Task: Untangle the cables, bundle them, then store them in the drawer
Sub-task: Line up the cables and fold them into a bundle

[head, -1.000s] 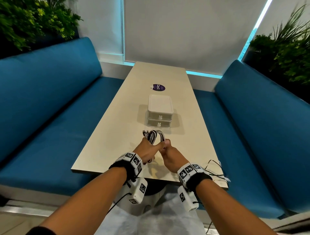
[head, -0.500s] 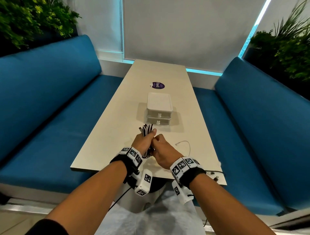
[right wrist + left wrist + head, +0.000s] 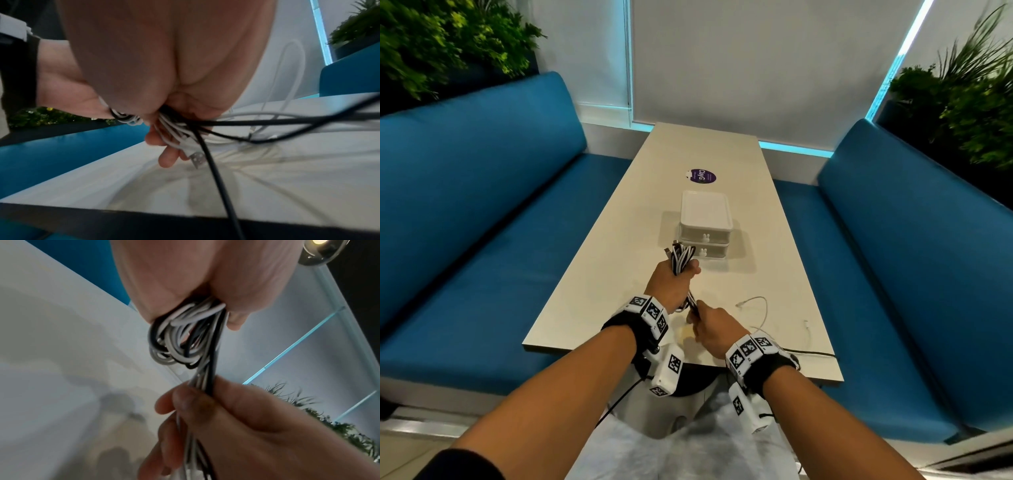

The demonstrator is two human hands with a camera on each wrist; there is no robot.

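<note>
Inspector: Since the earlier frame, both hands have drawn apart along the cables; the left hand [image 3: 674,285] now sits farther out, the right hand [image 3: 716,327] nearer the table's near edge.

Clerk: Largest items first?

Inspector: Blue benches [image 3: 476,192] run along the left and right sides. Between them stands the long pale table [image 3: 599,291]. At its middle sits the white drawer unit [image 3: 705,224], two drawers stacked, both closed. Beyond it lies a purple sticker [image 3: 702,176].

Clerk: And the cables?

Inspector: The cable bundle [image 3: 680,257], black and white strands looped together, is held above the table just near of the drawer unit. Left fingers are curled round the loops. Right fingers are closed round the trailing strands below, including a USB plug [image 3: 197,160]. One white cable [image 3: 756,305] lies loose on the table, right of the hands. A black cable [image 3: 812,353] trails toward the near right corner.
</note>
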